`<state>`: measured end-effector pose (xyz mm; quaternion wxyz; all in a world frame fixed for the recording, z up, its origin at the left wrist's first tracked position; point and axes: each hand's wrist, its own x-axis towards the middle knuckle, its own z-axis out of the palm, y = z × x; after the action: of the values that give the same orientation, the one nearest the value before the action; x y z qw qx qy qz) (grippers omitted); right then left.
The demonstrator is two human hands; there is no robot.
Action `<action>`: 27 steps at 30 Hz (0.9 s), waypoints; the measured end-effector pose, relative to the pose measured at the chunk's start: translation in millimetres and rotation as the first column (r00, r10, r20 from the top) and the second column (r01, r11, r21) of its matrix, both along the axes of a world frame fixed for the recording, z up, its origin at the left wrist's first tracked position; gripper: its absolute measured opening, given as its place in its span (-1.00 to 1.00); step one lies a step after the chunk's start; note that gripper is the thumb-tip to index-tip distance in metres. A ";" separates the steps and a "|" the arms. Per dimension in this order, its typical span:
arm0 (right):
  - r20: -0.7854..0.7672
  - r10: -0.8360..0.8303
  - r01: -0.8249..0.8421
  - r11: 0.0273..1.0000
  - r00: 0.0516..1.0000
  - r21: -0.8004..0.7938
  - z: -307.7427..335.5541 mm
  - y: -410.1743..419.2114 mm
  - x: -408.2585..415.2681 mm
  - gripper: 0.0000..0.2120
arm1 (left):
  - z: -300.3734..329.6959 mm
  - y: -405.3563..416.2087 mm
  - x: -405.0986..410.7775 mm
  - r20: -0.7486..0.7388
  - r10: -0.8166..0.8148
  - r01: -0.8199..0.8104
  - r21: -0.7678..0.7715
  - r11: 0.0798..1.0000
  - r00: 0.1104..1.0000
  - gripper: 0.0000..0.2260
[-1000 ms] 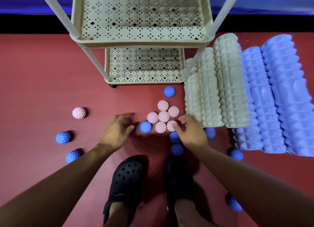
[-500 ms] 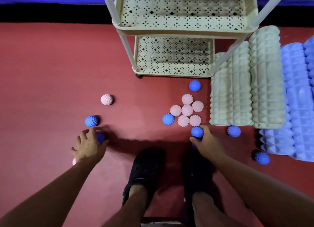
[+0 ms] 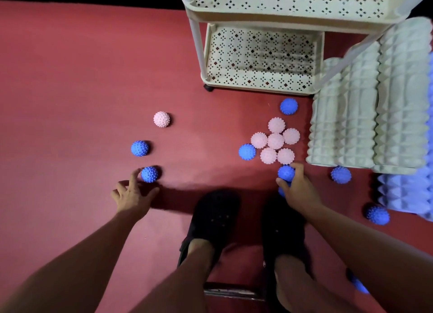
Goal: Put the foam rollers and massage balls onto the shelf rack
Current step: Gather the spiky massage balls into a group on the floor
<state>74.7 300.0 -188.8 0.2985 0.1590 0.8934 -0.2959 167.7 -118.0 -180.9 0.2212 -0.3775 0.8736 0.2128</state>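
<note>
Right hand [image 3: 298, 188] pinches a blue ball [image 3: 286, 173] for shelving; left hand [image 3: 132, 194], grip spread, reaches another blue ball [image 3: 150, 174] at centre-left.

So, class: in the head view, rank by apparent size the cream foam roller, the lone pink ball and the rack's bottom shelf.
1. Bottom shelf
2. Cream foam roller, partly cropped, so close to unsure
3. Lone pink ball

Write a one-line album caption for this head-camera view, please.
Right hand grips a blue spiky ball, left hand reaches for another, beside the cream shelf rack.
</note>
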 end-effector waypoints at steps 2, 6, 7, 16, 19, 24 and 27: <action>-0.001 -0.016 0.016 1.000 1.000 -0.020 -1.1 1.1 0.7 -0.53 | -7.6 -1.6 2.8 -0.017 -0.037 0.037 -0.022 0.999 0.999 -0.36; -0.062 -0.029 0.025 0.998 0.998 -0.060 2.6 6.1 4.3 -0.56 | -12.5 -0.6 -2.1 -0.054 -0.071 0.069 -0.037 0.997 0.996 -0.44; -0.077 -0.047 0.041 0.996 0.996 -0.075 5.4 6.5 5.7 -0.56 | -11.8 -1.6 -2.8 -0.072 -0.085 0.082 -0.043 0.996 0.994 -0.46; -0.273 -0.125 0.076 0.980 0.954 -0.182 18.4 -0.6 11.0 -0.59 | 9.2 4.9 -1.2 -0.425 0.117 -0.044 0.177 0.983 0.898 -0.29; -0.298 -0.117 0.053 0.976 0.947 -0.213 19.0 -3.4 10.0 -0.60 | 8.9 4.0 -2.0 -0.382 0.053 -0.007 0.120 0.993 0.923 -0.30; -0.283 -0.094 0.029 0.974 0.954 -0.227 21.6 -10.7 13.6 -0.62 | 0.3 4.1 -8.6 -0.095 -0.023 0.030 0.073 0.997 0.995 -0.31; -0.248 -0.086 0.030 0.974 0.965 -0.223 19.0 -10.0 15.5 -0.60 | -9.7 2.6 -12.7 -0.108 0.018 -0.004 0.122 0.993 0.994 -0.41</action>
<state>90.3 290.0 -169.8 0.1872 0.1120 0.8818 -0.4182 155.0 -115.4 -190.5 0.1948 -0.3561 0.8677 0.2871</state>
